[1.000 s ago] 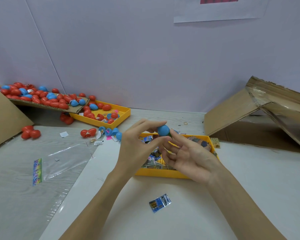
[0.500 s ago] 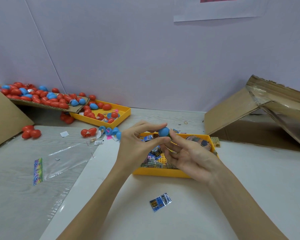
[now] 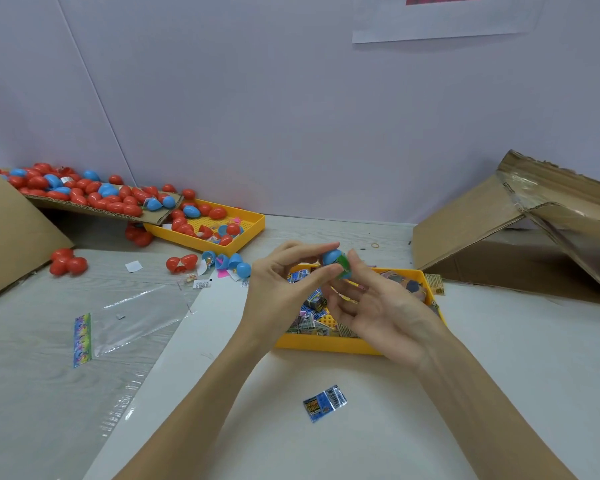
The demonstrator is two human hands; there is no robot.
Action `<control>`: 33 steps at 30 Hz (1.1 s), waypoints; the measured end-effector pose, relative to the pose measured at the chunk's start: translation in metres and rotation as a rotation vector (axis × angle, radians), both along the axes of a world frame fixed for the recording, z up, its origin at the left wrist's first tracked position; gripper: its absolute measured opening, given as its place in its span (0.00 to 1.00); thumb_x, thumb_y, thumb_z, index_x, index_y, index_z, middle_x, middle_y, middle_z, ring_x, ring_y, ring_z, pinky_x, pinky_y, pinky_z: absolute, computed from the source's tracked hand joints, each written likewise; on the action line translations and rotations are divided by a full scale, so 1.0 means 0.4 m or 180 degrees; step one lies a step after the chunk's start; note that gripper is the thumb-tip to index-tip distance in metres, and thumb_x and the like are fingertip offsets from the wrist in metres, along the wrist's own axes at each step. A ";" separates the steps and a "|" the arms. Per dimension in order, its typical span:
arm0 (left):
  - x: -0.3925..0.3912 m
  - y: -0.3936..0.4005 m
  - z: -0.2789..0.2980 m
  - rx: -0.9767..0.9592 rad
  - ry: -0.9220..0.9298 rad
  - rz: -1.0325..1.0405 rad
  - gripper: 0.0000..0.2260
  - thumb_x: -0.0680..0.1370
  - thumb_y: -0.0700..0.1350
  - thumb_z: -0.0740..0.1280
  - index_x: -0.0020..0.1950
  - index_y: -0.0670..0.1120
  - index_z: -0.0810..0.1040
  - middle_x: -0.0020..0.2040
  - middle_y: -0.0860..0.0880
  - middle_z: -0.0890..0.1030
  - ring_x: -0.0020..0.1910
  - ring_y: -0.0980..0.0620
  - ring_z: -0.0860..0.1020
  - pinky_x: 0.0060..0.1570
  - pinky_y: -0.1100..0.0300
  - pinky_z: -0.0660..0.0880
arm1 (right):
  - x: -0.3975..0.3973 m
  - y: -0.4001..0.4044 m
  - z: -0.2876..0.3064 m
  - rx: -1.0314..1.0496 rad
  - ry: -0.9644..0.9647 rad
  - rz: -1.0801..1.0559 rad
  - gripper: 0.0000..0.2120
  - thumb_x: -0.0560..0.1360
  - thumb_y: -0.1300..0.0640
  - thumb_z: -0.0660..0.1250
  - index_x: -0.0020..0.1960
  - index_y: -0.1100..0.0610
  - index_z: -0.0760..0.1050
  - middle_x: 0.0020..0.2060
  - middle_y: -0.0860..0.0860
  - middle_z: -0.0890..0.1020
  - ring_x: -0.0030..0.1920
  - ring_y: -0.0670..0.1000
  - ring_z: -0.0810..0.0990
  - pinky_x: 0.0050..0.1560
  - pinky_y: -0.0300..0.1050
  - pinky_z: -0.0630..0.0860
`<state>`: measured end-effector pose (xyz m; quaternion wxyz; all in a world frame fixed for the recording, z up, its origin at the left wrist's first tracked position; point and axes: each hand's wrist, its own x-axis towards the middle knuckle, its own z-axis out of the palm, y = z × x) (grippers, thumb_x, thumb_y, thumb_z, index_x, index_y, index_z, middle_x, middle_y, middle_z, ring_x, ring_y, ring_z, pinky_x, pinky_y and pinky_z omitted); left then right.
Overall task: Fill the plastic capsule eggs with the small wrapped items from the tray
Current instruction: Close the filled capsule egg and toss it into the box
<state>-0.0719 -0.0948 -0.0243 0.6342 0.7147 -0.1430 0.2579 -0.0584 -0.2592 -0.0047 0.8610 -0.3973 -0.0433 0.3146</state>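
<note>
Left hand (image 3: 284, 289) pinches blue egg (image 3: 331, 258); right hand (image 3: 378, 306) pinches green item (image 3: 343, 265) at its 3 o'clock. Next: seat item, close egg.

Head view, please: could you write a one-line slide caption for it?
Both hands, left hand and right hand, hold a blue capsule egg with a green wrapped item above the yellow tray.

Tray of wrapped items (image 3: 329, 344) sat mid-table; second tray (image 3: 250, 233) with eggs (image 3: 84, 192) at back-left corner; loose packet (image 3: 324, 403) before first tray; cardboard (image 3: 499, 237) back-right.
</note>
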 end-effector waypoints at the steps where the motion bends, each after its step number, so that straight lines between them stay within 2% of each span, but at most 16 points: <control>1: 0.002 0.003 0.000 -0.0027 -0.0011 -0.0001 0.15 0.74 0.41 0.77 0.60 0.48 0.85 0.55 0.48 0.85 0.58 0.44 0.82 0.60 0.50 0.80 | 0.000 0.000 0.001 0.0125 0.0113 0.0008 0.21 0.72 0.49 0.75 0.59 0.62 0.84 0.53 0.57 0.85 0.52 0.54 0.86 0.46 0.42 0.82; 3: 0.003 0.008 -0.001 -0.0124 0.0005 -0.0055 0.15 0.75 0.40 0.76 0.62 0.46 0.84 0.57 0.48 0.85 0.60 0.45 0.82 0.62 0.50 0.79 | 0.001 -0.004 0.000 0.0198 0.0169 -0.0042 0.23 0.73 0.50 0.74 0.63 0.63 0.82 0.56 0.59 0.85 0.54 0.55 0.86 0.47 0.43 0.83; 6: 0.001 0.011 -0.001 -0.0195 0.0123 -0.0262 0.16 0.76 0.38 0.74 0.64 0.44 0.82 0.60 0.49 0.85 0.63 0.48 0.81 0.63 0.53 0.78 | 0.002 -0.003 -0.007 0.0014 -0.0097 -0.0240 0.19 0.75 0.52 0.73 0.62 0.61 0.82 0.58 0.60 0.85 0.58 0.55 0.85 0.49 0.42 0.83; 9: 0.000 0.010 -0.003 -0.0187 0.0205 -0.0433 0.18 0.76 0.38 0.73 0.66 0.43 0.81 0.62 0.48 0.84 0.64 0.48 0.81 0.64 0.51 0.78 | 0.005 -0.002 -0.016 -0.0373 -0.0720 -0.0703 0.19 0.73 0.54 0.74 0.62 0.60 0.81 0.57 0.57 0.86 0.57 0.53 0.86 0.51 0.40 0.82; 12: -0.002 0.007 -0.002 -0.0219 0.0184 -0.0408 0.19 0.75 0.39 0.73 0.66 0.42 0.81 0.62 0.48 0.84 0.64 0.48 0.81 0.64 0.50 0.78 | 0.006 -0.003 -0.020 -0.0856 -0.1476 -0.1055 0.18 0.74 0.51 0.74 0.61 0.59 0.82 0.53 0.54 0.87 0.56 0.53 0.86 0.55 0.43 0.83; 15: -0.004 0.008 -0.001 -0.0130 0.0093 -0.0292 0.18 0.75 0.38 0.73 0.65 0.43 0.81 0.60 0.51 0.85 0.63 0.51 0.81 0.62 0.54 0.79 | 0.003 -0.001 -0.022 -0.1149 -0.1909 -0.1240 0.12 0.77 0.52 0.72 0.57 0.58 0.82 0.49 0.53 0.88 0.52 0.52 0.87 0.51 0.43 0.84; 19: -0.003 0.007 -0.005 -0.0066 0.0004 -0.0264 0.18 0.75 0.35 0.72 0.65 0.43 0.81 0.59 0.53 0.85 0.62 0.51 0.82 0.59 0.60 0.79 | 0.002 0.002 -0.028 -0.1164 -0.2120 -0.1355 0.09 0.79 0.55 0.70 0.55 0.60 0.82 0.47 0.54 0.87 0.50 0.52 0.87 0.47 0.41 0.83; 22: 0.000 0.003 -0.013 -0.0136 0.0049 -0.0384 0.18 0.77 0.33 0.71 0.66 0.40 0.80 0.62 0.49 0.84 0.64 0.48 0.81 0.62 0.55 0.79 | 0.002 0.001 -0.031 -0.1301 -0.2402 -0.1552 0.08 0.79 0.57 0.71 0.56 0.60 0.81 0.45 0.53 0.87 0.47 0.51 0.87 0.46 0.41 0.83; 27: -0.005 -0.011 -0.007 -0.0334 0.0169 -0.0530 0.12 0.83 0.40 0.66 0.66 0.45 0.81 0.64 0.49 0.83 0.66 0.49 0.79 0.63 0.59 0.77 | 0.003 0.012 -0.040 -0.1674 -0.2883 -0.2115 0.10 0.76 0.57 0.75 0.56 0.55 0.81 0.48 0.46 0.86 0.51 0.47 0.86 0.51 0.40 0.82; 30: -0.009 -0.014 0.000 -0.0469 0.0272 -0.0381 0.10 0.80 0.47 0.71 0.61 0.48 0.83 0.58 0.49 0.85 0.60 0.49 0.83 0.56 0.63 0.79 | -0.002 0.018 -0.048 -0.1808 -0.3159 -0.2229 0.11 0.75 0.55 0.76 0.57 0.53 0.81 0.48 0.43 0.85 0.52 0.45 0.85 0.50 0.35 0.80; 33: -0.010 -0.010 0.006 -0.0655 0.0392 -0.0394 0.12 0.77 0.50 0.74 0.58 0.48 0.85 0.55 0.48 0.86 0.58 0.49 0.84 0.53 0.63 0.79 | -0.004 0.019 -0.052 -0.2018 -0.3504 -0.2286 0.13 0.75 0.56 0.76 0.59 0.55 0.82 0.51 0.46 0.84 0.53 0.45 0.84 0.51 0.34 0.80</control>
